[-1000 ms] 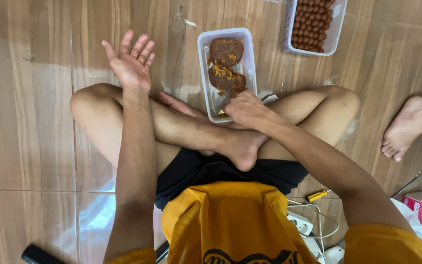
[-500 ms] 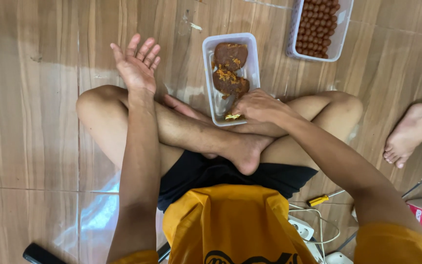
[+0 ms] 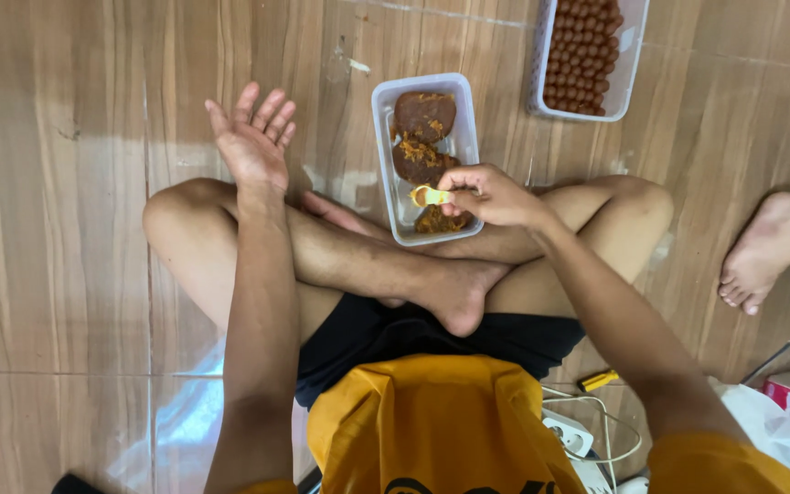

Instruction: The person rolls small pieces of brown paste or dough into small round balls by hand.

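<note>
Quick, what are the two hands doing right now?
Left hand: open, palm up, fingers spread, holding nothing.
Right hand: closed on a small yellow spoon over the clear plastic container.

Soft, even indoor light is falling from above, keeping the whole scene fairly bright and warm in tone. The glossy floor tiles (image 3: 57,229) are throwing back pale glare: a wide whitish patch is showing at the left beside the knee, and another is gleaming near the bottom left. Shadows are lying faint and short under the crossed legs. Focus is holding sharp across the middle, with no visible motion blur. Straight tile seams are bending slightly toward the edges, showing wide-angle distortion.
</note>
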